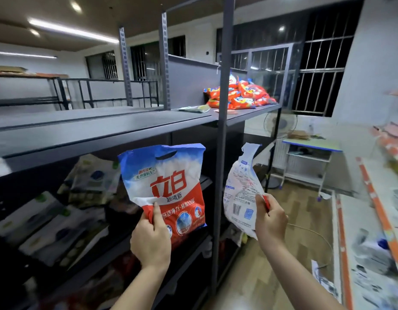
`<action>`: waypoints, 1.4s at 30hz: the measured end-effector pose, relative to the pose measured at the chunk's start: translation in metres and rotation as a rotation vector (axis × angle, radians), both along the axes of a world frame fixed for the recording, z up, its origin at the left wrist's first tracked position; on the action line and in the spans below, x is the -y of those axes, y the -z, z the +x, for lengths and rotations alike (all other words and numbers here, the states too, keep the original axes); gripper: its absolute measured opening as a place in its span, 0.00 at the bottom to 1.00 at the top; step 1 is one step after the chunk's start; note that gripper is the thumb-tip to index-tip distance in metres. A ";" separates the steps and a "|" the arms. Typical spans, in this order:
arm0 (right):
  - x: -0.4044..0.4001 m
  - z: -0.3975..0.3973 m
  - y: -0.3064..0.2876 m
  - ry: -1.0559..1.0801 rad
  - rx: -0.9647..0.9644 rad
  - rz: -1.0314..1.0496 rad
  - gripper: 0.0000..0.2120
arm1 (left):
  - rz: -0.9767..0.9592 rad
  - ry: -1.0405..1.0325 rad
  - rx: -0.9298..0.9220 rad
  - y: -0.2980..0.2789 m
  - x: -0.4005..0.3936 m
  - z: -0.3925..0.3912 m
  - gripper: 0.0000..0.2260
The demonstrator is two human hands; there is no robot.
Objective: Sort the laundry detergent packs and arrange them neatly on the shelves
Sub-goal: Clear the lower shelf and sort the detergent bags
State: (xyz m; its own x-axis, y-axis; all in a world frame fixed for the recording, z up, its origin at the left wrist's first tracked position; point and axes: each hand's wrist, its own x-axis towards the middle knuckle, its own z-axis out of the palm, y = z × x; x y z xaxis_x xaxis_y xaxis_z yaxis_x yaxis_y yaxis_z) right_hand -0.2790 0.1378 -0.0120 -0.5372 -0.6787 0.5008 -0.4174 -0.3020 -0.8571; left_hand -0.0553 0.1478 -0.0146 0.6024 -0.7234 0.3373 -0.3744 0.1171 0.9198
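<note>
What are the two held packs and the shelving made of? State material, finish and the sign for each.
Pack in the left hand: glossy printed plastic film, likely; it creases and shines.
Pack in the right hand: the same kind of film, back side showing; it crumples under the grip.
Shelving: apparently matte dark-grey painted metal; slotted uprights.

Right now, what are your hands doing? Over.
Left hand grips front-facing blue-and-red pack. Right hand pinches back-facing white pack. Orange packs piled on top shelf. Nothing blocking.
</note>
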 end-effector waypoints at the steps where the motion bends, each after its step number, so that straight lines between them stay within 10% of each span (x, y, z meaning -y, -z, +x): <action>1: 0.008 -0.013 -0.003 -0.008 0.002 -0.015 0.08 | -0.004 0.009 -0.010 -0.002 0.011 -0.013 0.18; 42: 0.408 -0.428 -0.037 0.204 0.025 -0.132 0.08 | -0.168 0.262 -0.094 -0.047 0.469 -0.447 0.19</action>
